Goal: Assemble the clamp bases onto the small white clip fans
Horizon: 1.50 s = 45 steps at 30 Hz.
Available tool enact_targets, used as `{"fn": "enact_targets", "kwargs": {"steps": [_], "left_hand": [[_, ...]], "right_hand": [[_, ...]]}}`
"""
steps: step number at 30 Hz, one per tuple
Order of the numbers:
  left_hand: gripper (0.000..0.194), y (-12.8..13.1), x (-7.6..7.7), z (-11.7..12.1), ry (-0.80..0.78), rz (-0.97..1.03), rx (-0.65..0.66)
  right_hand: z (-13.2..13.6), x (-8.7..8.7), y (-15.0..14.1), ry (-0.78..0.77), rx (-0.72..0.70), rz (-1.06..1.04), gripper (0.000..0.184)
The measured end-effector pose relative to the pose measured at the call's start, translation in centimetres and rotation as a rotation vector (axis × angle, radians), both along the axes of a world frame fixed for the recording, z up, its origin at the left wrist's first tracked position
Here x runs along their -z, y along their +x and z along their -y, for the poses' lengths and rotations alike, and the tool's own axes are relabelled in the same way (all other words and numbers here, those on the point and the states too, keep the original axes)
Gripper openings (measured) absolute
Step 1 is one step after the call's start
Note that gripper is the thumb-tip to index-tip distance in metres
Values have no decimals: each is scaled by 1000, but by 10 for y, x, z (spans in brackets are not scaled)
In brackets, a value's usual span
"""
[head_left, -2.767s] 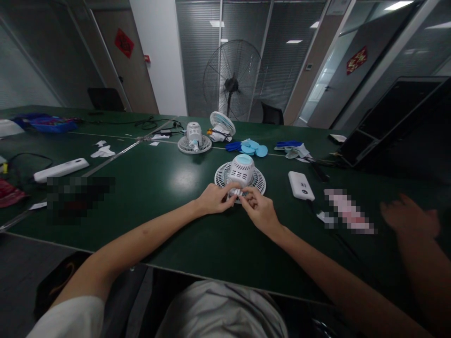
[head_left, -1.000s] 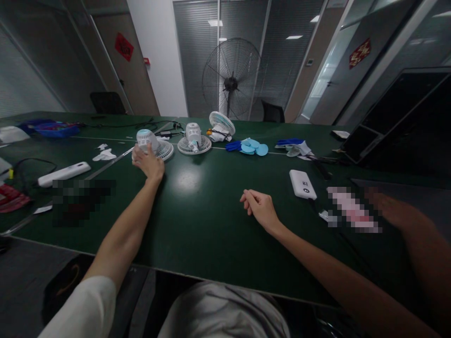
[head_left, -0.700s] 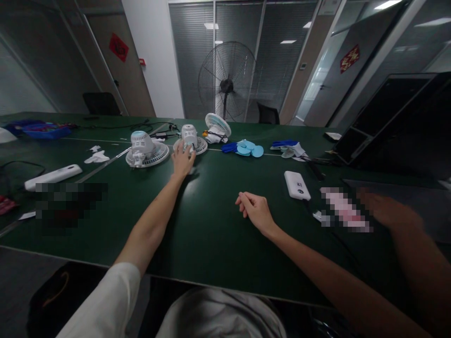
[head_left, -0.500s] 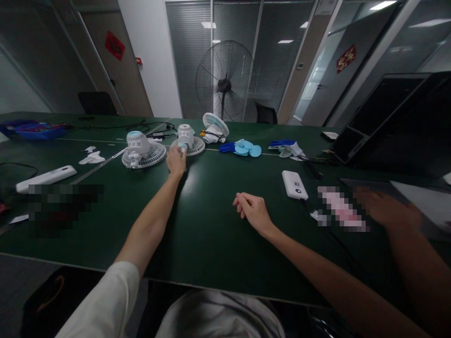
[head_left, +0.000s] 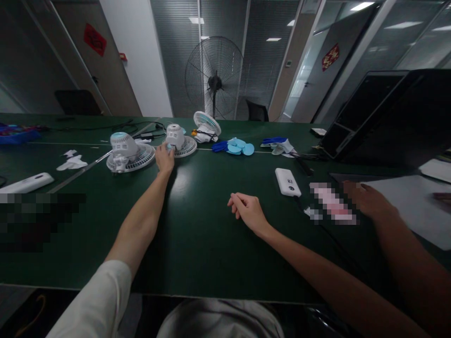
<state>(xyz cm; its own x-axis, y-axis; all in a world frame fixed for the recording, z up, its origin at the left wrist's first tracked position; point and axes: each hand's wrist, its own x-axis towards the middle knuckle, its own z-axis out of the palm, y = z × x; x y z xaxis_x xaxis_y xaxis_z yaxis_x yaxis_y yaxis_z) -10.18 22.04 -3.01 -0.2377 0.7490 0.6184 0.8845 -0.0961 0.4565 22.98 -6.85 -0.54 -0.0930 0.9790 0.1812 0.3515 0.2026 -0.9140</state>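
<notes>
L hand (head_left: 164, 158) is out past mid-bench (head_left: 207, 253), left of centre, and it's on the mid fan (head_left: 175, 136)! Fingers closed narrow round its neck, tips partly hidden, so can't tell how firm the grip is. That fan lies guard-down, housing up, nearer the bench's far edge than the near one. R hand (head_left: 246, 210) rests well back twd the near edge, right of centre, fingers folded in, thumb against index. L fan (head_left: 121, 149), also guard-down, sits just beside, twd the bench's left end; rear fan (head_left: 206, 126), guard tilted up, is closest to the far edge. Right of these: a blue glove (head_left: 219, 146) touching light-blue blades (head_left: 239, 146), then a white device (head_left: 288, 182) w/ a cable. Co-worker's hand (head_left: 369, 199) is over twd the bench's right end, nr white paper (head_left: 412, 202).
</notes>
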Motion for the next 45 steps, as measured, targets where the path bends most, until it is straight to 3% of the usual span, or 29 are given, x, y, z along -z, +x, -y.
{"fn": "enact_targets", "kwargs": {"steps": [6,13,23,30,32,35,38,41,45], "left_hand": [[37,8,-7,2,95,-79,-28],[42,19,-12,6,38,-68,-72],[48,23,-13,9,21,-189,51],[38,19,-12,7,15,-184,34],[39,19,-11,7,31,-170,27],[38,20,-10,7,59,-146,42],[40,18,-6,4,121,-88,56],[46,12,0,-4,134,48,68],[35,1,7,-17,56,172,124]], "right_hand": [[-1,0,1,-14,-4,7,43],[0,0,2,-21,-21,14,43],[-3,6,4,2,-55,38,45],[1,-1,1,217,-12,426,33],[3,-2,-2,267,-58,566,42],[4,-4,-5,212,-247,754,68],[2,-6,-5,112,-382,834,71],[1,-6,-4,81,-390,839,72],[2,-7,-3,79,-389,831,72]]}}
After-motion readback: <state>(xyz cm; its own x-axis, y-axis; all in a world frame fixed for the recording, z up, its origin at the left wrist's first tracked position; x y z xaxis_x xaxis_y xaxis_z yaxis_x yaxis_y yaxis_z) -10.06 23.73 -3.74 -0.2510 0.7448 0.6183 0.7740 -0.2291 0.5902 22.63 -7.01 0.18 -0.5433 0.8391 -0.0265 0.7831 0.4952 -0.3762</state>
